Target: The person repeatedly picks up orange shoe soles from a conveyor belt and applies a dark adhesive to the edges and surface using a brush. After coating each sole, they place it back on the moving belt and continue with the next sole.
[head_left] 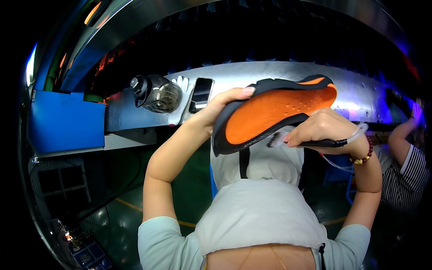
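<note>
Above the near edge of a metal bench, my left hand (217, 106) grips a black and orange shoe sole (274, 115) by its left end, the thumb over the upper rim. The sole is tilted, its orange hollow side facing me. My right hand (323, 128) pinches a brush (320, 144) just below the sole's lower black rim. The bristles look pale with dark tips and lie close to that rim; whether they touch it I cannot tell. A clear tube (357, 134) runs from the brush's black handle past my right wrist.
On the metal bench (355, 96), a dark see-through bottle (164, 95), a white glove (176, 118) and a black phone (201, 94) stand or lie to the left. A blue box (67, 121) is at the far left. Another person (400, 168) in stripes works at the right.
</note>
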{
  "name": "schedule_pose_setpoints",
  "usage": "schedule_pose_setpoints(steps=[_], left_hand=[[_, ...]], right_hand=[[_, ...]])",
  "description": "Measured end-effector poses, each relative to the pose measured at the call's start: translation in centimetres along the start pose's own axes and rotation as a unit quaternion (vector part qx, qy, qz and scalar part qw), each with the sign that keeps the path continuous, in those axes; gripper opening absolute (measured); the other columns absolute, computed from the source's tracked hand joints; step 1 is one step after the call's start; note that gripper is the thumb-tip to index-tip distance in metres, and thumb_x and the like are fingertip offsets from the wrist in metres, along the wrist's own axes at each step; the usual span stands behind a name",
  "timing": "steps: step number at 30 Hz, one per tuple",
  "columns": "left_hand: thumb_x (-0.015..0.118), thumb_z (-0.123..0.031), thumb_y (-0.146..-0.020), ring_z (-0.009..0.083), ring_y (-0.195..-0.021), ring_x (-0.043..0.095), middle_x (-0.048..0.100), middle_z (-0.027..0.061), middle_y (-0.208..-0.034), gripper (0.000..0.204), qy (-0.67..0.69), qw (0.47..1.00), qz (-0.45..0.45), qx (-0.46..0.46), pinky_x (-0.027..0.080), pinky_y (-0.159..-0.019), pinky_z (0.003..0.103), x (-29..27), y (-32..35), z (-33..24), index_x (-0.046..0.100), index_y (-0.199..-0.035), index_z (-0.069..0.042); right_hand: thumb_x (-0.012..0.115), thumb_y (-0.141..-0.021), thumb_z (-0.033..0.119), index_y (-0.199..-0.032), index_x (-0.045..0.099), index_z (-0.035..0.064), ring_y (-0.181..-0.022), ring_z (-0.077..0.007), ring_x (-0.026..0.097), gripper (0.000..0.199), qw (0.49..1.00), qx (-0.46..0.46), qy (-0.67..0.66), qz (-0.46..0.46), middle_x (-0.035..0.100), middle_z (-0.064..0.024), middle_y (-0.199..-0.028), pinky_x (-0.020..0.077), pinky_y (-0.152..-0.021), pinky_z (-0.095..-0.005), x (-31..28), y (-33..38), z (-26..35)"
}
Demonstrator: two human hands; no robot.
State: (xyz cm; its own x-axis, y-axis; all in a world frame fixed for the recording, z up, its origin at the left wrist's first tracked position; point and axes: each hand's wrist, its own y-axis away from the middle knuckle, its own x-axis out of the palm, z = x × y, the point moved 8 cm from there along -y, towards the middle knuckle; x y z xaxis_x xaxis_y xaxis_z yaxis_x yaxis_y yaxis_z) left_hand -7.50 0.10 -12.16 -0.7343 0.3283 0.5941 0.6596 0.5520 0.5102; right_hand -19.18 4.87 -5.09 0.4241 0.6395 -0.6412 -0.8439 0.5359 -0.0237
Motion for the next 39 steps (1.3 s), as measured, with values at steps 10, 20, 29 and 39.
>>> schedule_pose_setpoints(steps=[10, 20, 29, 39], left_hand=[[0.051, -0.030, -0.078, 0.0208, -0.083, 0.059, 0.057, 0.0181, -0.099, 0.047, 0.055, 0.998, -0.011, 0.027, 0.050, -0.073, 0.030, -2.4, 0.6, -0.2, 0.048, -0.110, 0.004], [0.050, -0.045, -0.075, 0.0272, -0.089, 0.057, 0.055, 0.0192, -0.105, 0.059, 0.097, 0.991, -0.014, 0.094, 0.048, -0.075, 0.036, -6.0, 1.8, -2.4, 0.047, -0.113, 0.000], [0.019, -0.077, -0.070, 0.0345, -0.096, 0.053, 0.046, 0.0194, -0.113, 0.090, 0.175, 0.971, 0.127, 0.103, 0.048, -0.077, 0.041, -1.1, -7.9, 1.3, 0.033, -0.124, -0.006], [0.005, -0.069, -0.077, 0.0248, -0.104, 0.050, 0.046, 0.0134, -0.115, 0.081, 0.137, 0.963, -0.005, 0.232, 0.044, -0.085, 0.038, -2.7, -7.6, 0.1, 0.033, -0.125, -0.009]], right_hand=[[0.062, -0.069, 0.000, -0.082, 0.061, 0.0015, -0.081, -0.0231, 0.062, 0.013, 0.999, -0.020, -0.009, -0.024, 0.064, -0.0114, -0.085, 0.0495, -0.068, -0.0291, -2.3, 1.2, -0.2], [0.072, -0.061, 0.005, -0.080, 0.064, 0.0046, -0.074, -0.0194, 0.059, 0.021, 0.977, -0.084, -0.015, -0.195, 0.065, -0.0078, -0.082, 0.0453, -0.068, -0.0265, -5.1, 2.4, 3.6], [0.062, -0.071, -0.001, -0.086, 0.061, -0.0037, -0.077, -0.0160, 0.061, 0.016, 0.848, 0.094, -0.279, -0.441, 0.063, -0.0124, -0.084, 0.0493, -0.070, -0.0240, -5.0, 0.6, -9.0], [0.062, -0.064, 0.005, -0.077, 0.062, 0.0041, -0.074, -0.0208, 0.059, 0.013, 0.846, -0.022, 0.127, -0.517, 0.063, -0.0083, -0.077, 0.0439, -0.062, -0.0286, -4.8, -2.9, -3.1]])
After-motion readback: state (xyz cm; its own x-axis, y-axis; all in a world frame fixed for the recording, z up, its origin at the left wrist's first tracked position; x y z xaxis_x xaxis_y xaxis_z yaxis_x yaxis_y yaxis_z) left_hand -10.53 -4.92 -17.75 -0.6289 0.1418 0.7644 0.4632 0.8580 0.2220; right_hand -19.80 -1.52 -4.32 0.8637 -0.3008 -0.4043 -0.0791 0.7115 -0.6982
